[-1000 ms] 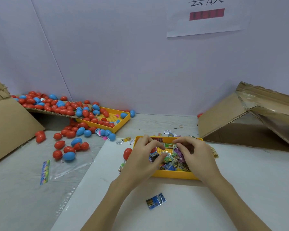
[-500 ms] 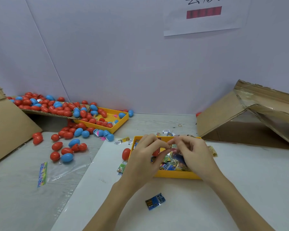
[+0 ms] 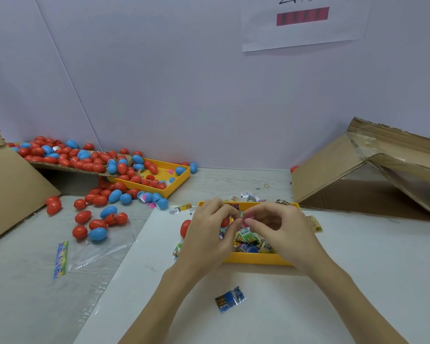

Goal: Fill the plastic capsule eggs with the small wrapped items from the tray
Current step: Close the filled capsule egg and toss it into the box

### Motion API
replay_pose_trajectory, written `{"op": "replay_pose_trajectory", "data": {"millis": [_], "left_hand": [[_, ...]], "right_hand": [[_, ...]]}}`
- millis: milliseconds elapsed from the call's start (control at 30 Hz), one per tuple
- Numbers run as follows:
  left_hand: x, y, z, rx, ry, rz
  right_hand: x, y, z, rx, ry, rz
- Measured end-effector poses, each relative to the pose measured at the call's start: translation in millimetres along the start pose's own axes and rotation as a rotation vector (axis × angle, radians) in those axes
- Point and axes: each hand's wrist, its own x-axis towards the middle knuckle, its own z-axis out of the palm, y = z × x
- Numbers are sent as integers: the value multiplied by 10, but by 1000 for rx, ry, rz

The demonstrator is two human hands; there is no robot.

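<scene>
A person's two bare hands meet above a shallow yellow tray point(image 3: 256, 258) of small wrapped items point(image 3: 250, 240), which sits on a white sheet point(image 3: 358, 281) laid over the grey tabletop point(image 3: 23, 281). The tray is the landmark here. The left hand point(image 3: 209, 232) hangs over the tray's left end with its fingers curled in, and a sliver of red shows behind its fingertips, likely a capsule egg half cupped in the palm, though most of it is hidden. The right hand point(image 3: 283, 232) hovers over the tray's right half, thumb and forefinger narrowed to a pinch that touches a small pink item point(image 3: 246, 218) between the two hands. Working right over the tray probably means anything dropped falls back among the wrapped items. A red egg point(image 3: 185, 228) lies just beside the tray's left edge, close enough to be the next one picked up. One blue wrapped packet point(image 3: 231, 299) lies alone on the white sheet in front of the tray, nearer the person. Behind and to the left of the tray, a second yellow tray point(image 3: 176, 183) and a cardboard flap point(image 3: 67, 167) hold a heap of red and blue eggs point(image 3: 90, 160), with more spilled across the tabletop toward an empty clear bag point(image 3: 102, 247). To the right of the tray and behind it, an open cardboard box point(image 3: 358, 182) lies on its side. The filling looks to be mid-step, with the item not yet seated in an egg.
</scene>
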Motion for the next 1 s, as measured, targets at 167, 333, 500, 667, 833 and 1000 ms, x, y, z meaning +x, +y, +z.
{"op": "replay_pose_trajectory", "data": {"millis": [167,333,500,667,833,1000], "left_hand": [[-21,28,18,-89,-70,-23],[-17,72,-45,-562,-187,-298],[29,111,-125,-785,-156,-379],[15,111,-98,-728,-125,-340],[30,120,-89,-746,-119,-327],[26,137,-87,-835,-140,-390]], "right_hand": [[-4,9,-40,68,-11,89],[17,39,-88,96,109,179],[11,18,-84,278,191,266],[-7,16,-48,396,222,301],[0,7,-41,659,219,377],[4,-18,-30,746,220,402]]}}
